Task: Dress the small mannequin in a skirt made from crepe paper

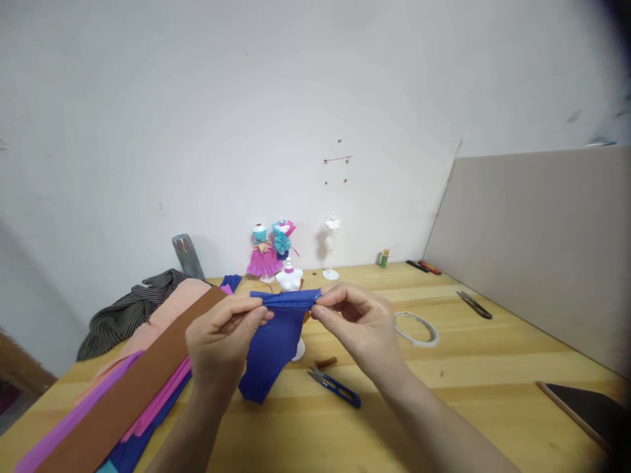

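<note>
At table, two hands pinching one sheet, four mannequins

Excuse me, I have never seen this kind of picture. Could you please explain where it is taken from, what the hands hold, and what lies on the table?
There is no machine here. One camera, worn on a person's head, looks forward and down, so you see that person's own left hand and right hand. Their fingers pinch the upper part of a thin blue sheet; the rest hangs down. I cannot tell whether it is paper or cloth.

Just behind it stands a small white mannequin. On the wooden table lie blue-handled snips and, to the right, a white ring. At the left, a brown strip lies over other coloured pieces.
</note>
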Demonstrator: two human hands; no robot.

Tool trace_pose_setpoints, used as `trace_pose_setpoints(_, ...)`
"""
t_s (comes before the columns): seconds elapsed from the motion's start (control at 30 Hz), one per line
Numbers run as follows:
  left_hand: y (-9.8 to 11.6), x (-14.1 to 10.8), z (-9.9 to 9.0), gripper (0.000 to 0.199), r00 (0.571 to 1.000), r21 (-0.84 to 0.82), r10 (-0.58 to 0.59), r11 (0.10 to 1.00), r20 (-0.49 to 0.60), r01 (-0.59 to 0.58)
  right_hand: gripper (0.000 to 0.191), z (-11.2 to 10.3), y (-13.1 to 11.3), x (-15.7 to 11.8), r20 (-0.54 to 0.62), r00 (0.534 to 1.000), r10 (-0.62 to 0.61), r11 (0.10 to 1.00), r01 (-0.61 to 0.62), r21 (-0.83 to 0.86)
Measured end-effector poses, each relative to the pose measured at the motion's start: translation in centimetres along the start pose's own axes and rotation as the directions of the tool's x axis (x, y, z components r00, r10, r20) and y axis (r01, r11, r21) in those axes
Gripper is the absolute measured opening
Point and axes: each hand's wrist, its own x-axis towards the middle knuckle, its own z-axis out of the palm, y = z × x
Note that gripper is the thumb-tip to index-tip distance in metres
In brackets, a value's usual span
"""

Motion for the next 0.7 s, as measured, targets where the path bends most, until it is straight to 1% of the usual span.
trace_pose_setpoints(0.1,0.1,0.1,0.0,0.009,0.999,-0.032,-0.049,0.998,0.017,0.049,0.010,0.0,-0.1,0.0,-0.003,1.000,-0.025,0.999,0.025,-0.024)
trace_pose_setpoints(0.2,-0.1,0.1,-0.1,0.009,0.999,-0.027,-0.033,0.999,0.039,0.034,0.011,0.0,0.0,0.0,-0.009,0.999,-0.052,0.997,0.052,-0.062)
trace_pose_setpoints(0.3,-0.3,0.0,-0.3,0.009,0.997,0.049,0.061,0.997,0.051,-0.064,0.010,0.0,0.3,0.0,-0.021,0.995,-0.093,0.991,0.090,-0.097)
trace_pose_setpoints(0.4,-0.6,0.0,-0.4,0.011,0.983,0.180,0.174,0.967,0.063,-0.183,0.005,-0.1,0.7,-0.1,-0.032,0.984,-0.178,0.976,0.172,-0.133)
trace_pose_setpoints(0.43,-0.6,0.1,-0.5,0.012,0.977,0.212,0.204,0.954,0.065,-0.214,0.007,-0.1,0.8,-0.1,-0.024,0.978,-0.207,0.969,0.201,-0.145)
trace_pose_setpoints(0.5,-0.8,0.1,-0.6,0.013,0.966,0.244,0.249,0.935,0.070,-0.258,0.011,-0.2,1.0,-0.1,0.007,0.968,-0.250,0.954,0.247,-0.169)
trace_pose_setpoints(0.57,-0.9,0.2,-0.6,0.014,0.958,0.256,0.280,0.923,0.070,-0.288,0.012,-0.3,1.1,-0.1,0.035,0.960,-0.277,0.941,0.278,-0.192)
trace_pose_setpoints(0.7,-1.0,0.3,-0.7,0.017,0.934,0.277,0.341,0.892,0.104,-0.356,0.012,-0.4,1.0,-0.1,0.045,0.942,-0.333,0.912,0.333,-0.240)
